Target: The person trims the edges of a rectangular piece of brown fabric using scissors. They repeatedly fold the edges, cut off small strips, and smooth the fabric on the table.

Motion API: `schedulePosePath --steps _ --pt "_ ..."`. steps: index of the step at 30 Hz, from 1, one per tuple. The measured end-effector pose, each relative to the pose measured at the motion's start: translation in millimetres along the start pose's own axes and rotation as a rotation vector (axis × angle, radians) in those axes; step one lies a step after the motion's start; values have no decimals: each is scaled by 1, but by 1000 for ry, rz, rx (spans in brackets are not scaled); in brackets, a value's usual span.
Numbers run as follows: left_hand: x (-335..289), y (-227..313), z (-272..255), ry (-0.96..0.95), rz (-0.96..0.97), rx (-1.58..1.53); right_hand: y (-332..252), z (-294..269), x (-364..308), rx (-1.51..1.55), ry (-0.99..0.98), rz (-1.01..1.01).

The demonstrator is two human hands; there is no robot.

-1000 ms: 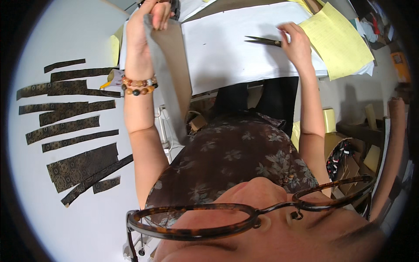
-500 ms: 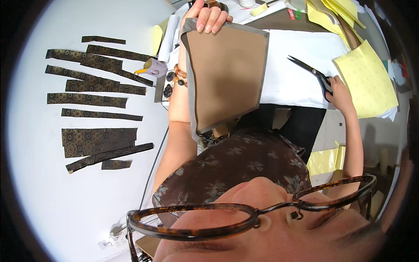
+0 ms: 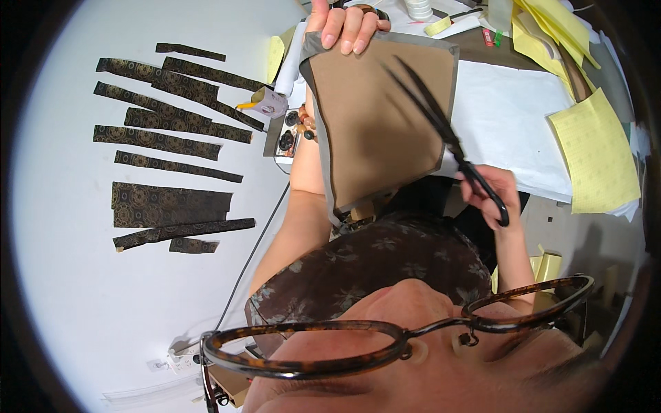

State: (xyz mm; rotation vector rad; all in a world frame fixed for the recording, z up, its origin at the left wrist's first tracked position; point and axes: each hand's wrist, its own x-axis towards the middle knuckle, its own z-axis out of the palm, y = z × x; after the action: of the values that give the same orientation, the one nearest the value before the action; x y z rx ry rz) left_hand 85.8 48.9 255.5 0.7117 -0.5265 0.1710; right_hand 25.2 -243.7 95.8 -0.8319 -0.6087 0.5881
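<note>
My left hand [image 3: 348,31] is closed over the far edge of a flat brown board [image 3: 382,117], with its fingers bent onto the face. Grey fabric borders this panel, and its lower left corner hangs near my dark floral top. In my right hand [image 3: 494,189] are black-handled scissors [image 3: 451,141], gripped by the handles, their blades pointing up and left in front of the board's right half. The tips look a little blurred, so whether they touch the board cannot be made out.
White paper [image 3: 509,124] covers the table right of the board, with a yellow sheet [image 3: 595,155] at its right. Dark patterned fabric strips [image 3: 169,141] are on the white surface at left. A pale cup [image 3: 270,103] with a yellow item stands near my left forearm.
My right hand has lifted the scissors off the white paper and brought them left, in front of the board. The board and left hand appear slightly further right in the picture.
</note>
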Motion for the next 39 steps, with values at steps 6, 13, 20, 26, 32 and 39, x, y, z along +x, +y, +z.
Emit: schedulePosePath --steps 6,13,20,26,32,39 --pt "7 -7 12 -85 -1 -54 27 25 34 214 -151 155" --pt "9 -6 10 -142 14 68 37 33 42 360 -192 187" --pt "15 -15 6 -193 26 32 46 37 39 504 -195 223" --pt "13 -15 18 -122 42 97 49 39 39 314 -182 104" --pt "8 -11 23 -75 67 -42 43 41 35 184 -136 71" --pt "1 -14 45 92 32 45 42 42 39 248 -138 141"
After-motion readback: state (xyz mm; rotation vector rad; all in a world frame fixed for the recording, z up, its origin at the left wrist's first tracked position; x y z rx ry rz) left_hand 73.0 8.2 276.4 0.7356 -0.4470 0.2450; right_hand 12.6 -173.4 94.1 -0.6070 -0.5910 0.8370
